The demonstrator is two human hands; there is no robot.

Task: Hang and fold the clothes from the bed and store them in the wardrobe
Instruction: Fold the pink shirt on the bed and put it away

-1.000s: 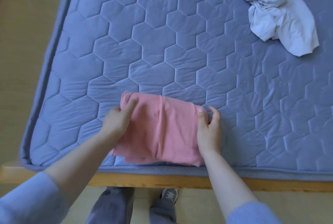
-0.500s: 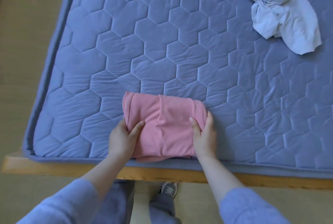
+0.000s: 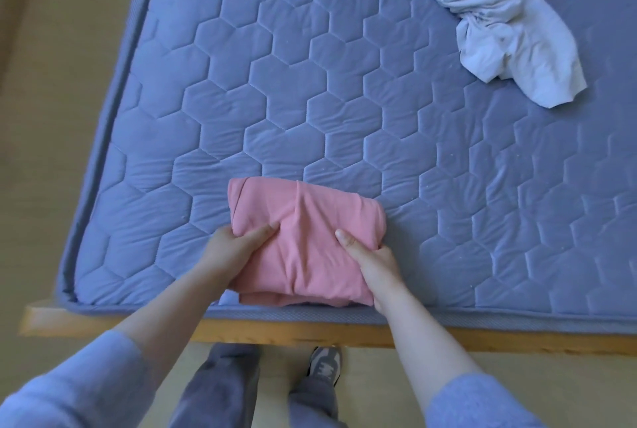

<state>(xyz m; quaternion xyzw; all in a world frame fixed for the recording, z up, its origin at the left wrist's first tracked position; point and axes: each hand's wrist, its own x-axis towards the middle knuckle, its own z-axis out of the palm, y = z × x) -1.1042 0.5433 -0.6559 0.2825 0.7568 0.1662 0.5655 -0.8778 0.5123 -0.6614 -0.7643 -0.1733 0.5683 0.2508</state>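
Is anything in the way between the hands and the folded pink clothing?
No, nothing visible. The left hand and the right hand grip the folded pink cloth garment at its sides on the blue quilted mattress. The wardrobe is out of view.

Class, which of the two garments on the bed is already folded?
The pink garment, a flat bundle at the near edge; the white garment lies crumpled in a heap farther back.
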